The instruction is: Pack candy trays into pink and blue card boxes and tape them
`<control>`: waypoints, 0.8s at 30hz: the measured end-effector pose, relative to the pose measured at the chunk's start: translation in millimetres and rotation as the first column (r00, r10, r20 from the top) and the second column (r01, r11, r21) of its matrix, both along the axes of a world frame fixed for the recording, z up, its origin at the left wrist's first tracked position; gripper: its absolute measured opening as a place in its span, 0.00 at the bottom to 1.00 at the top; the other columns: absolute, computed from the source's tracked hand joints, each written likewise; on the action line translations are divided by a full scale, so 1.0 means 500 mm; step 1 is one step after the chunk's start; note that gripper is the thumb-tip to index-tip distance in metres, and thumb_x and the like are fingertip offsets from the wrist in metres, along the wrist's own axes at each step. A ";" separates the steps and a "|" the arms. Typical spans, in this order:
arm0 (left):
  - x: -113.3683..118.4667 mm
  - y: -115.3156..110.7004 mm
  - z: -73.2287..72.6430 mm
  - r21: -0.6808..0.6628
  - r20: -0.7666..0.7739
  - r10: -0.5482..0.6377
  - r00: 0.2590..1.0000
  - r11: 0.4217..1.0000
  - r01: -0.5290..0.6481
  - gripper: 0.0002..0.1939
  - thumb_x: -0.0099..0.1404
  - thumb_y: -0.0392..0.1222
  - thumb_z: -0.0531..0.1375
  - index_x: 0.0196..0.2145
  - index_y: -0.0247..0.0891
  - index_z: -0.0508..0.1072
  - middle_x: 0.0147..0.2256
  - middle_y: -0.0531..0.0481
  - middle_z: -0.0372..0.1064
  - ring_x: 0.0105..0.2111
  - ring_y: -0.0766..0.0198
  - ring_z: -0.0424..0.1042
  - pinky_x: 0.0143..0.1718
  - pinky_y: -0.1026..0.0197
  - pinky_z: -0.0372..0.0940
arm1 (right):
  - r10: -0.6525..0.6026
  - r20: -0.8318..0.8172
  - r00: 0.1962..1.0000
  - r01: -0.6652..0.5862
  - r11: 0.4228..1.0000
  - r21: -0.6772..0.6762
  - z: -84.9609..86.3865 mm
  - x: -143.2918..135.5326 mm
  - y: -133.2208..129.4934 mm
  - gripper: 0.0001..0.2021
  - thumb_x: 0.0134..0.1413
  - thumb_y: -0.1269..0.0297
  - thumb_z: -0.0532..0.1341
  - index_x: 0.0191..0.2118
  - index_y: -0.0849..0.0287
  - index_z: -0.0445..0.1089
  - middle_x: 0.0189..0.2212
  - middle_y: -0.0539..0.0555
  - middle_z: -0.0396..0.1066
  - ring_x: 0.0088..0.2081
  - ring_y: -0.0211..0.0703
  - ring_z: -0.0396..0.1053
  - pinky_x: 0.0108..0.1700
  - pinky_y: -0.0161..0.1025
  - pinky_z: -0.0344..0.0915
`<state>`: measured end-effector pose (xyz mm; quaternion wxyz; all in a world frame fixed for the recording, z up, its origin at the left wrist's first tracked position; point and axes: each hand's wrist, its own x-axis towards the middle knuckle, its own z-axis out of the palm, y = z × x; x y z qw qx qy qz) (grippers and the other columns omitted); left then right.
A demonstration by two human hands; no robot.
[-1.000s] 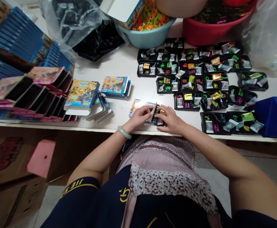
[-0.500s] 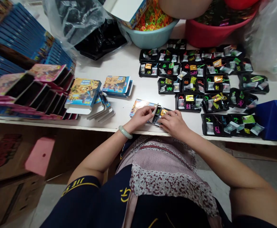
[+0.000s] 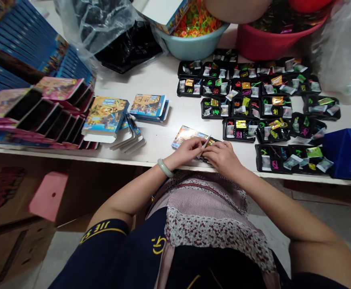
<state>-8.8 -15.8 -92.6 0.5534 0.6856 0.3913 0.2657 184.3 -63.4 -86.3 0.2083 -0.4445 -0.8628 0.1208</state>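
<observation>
Just inside the table's front edge lies a flat printed box [image 3: 186, 135], its open end facing right with a white flap raised. My left hand [image 3: 190, 151], a jade-coloured bangle on its wrist, is closed on the box near that flap. My right hand [image 3: 222, 155] is closed on a black tray [image 3: 205, 160] at the box's open end. Most of this tray is hidden by my fingers and the box. To the right, several black trays [image 3: 238, 130] hold small coloured pieces and little packets.
Blue printed boxes [image 3: 106, 116] and pink boxes [image 3: 58, 88] with open ends stand at the left. A light blue basin [image 3: 193, 46] of small orange and green pieces and a red basin [image 3: 262, 44] are at the back. A blue bin [image 3: 347, 154] sits at right.
Box and left hand have shifted right, toward my right hand. Less of the black tray shows between my hands now.
</observation>
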 end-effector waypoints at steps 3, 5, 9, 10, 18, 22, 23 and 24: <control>0.001 -0.005 0.004 0.031 -0.027 0.015 1.000 0.999 -0.014 0.10 0.63 0.40 0.58 0.25 0.36 0.64 0.41 0.45 0.74 0.38 0.64 0.70 0.39 0.60 0.64 | -0.058 -0.076 0.995 0.054 0.997 -0.049 0.002 0.035 -0.024 0.13 0.66 0.62 0.54 0.43 0.54 0.76 0.41 0.57 0.75 0.42 0.49 0.68 0.44 0.46 0.62; 0.001 -0.007 0.007 0.049 -0.053 0.030 0.998 0.998 -0.027 0.11 0.62 0.39 0.57 0.24 0.36 0.63 0.44 0.43 0.73 0.37 0.64 0.70 0.39 0.59 0.64 | -0.063 -0.091 0.994 0.054 0.994 -0.099 -0.010 0.051 -0.040 0.14 0.67 0.62 0.52 0.44 0.56 0.75 0.39 0.58 0.74 0.39 0.47 0.69 0.41 0.43 0.65; 0.016 -0.010 0.007 0.039 -0.052 -0.010 0.999 0.999 0.012 0.11 0.62 0.40 0.58 0.24 0.37 0.62 0.43 0.44 0.73 0.38 0.63 0.69 0.40 0.58 0.64 | -0.116 -0.054 0.992 0.110 0.988 -0.109 -0.046 0.035 -0.054 0.14 0.67 0.64 0.51 0.42 0.57 0.75 0.38 0.57 0.73 0.38 0.46 0.70 0.39 0.41 0.67; 0.022 -0.011 0.007 0.029 -0.038 -0.032 0.999 0.999 0.033 0.11 0.62 0.41 0.58 0.24 0.37 0.62 0.42 0.44 0.73 0.39 0.62 0.70 0.41 0.58 0.64 | -0.143 -0.051 0.988 0.136 0.984 -0.112 -0.053 0.024 -0.054 0.14 0.66 0.65 0.52 0.41 0.58 0.75 0.37 0.58 0.73 0.38 0.46 0.70 0.39 0.41 0.66; 0.013 -0.005 0.088 -0.077 0.070 -0.004 0.998 0.997 0.009 0.11 0.60 0.43 0.60 0.25 0.35 0.64 0.42 0.45 0.73 0.39 0.63 0.70 0.41 0.60 0.64 | -0.288 -0.469 0.835 0.234 0.957 -0.173 -0.018 0.004 -0.032 0.07 0.60 0.61 0.59 0.44 0.53 0.67 0.43 0.57 0.68 0.47 0.50 0.69 0.47 0.48 0.70; -0.023 0.010 0.141 -0.164 0.165 0.093 0.982 0.984 -0.066 0.13 0.60 0.46 0.64 0.27 0.35 0.67 0.35 0.49 0.73 0.33 0.66 0.69 0.37 0.62 0.64 | -0.068 -0.424 0.903 0.058 0.998 -0.036 0.030 0.029 -0.007 0.23 0.58 0.59 0.62 0.58 0.46 0.59 0.56 0.57 0.61 0.58 0.55 0.61 0.56 0.55 0.64; -0.031 0.011 0.140 -0.175 0.203 0.121 0.972 0.981 -0.086 0.13 0.60 0.48 0.64 0.28 0.35 0.68 0.34 0.50 0.72 0.33 0.65 0.69 0.37 0.62 0.64 | -0.052 -0.414 0.909 0.040 0.999 -0.037 0.036 0.029 0.000 0.22 0.60 0.61 0.60 0.59 0.45 0.58 0.53 0.56 0.64 0.54 0.52 0.65 0.53 0.52 0.67; -0.039 0.010 0.133 -0.177 0.252 0.137 0.958 0.980 -0.094 0.14 0.60 0.50 0.64 0.31 0.36 0.70 0.35 0.50 0.72 0.34 0.64 0.70 0.38 0.61 0.65 | -0.066 -0.409 0.910 0.054 0.998 -0.041 0.040 0.027 0.005 0.21 0.62 0.63 0.58 0.59 0.45 0.57 0.49 0.55 0.67 0.49 0.49 0.69 0.50 0.49 0.69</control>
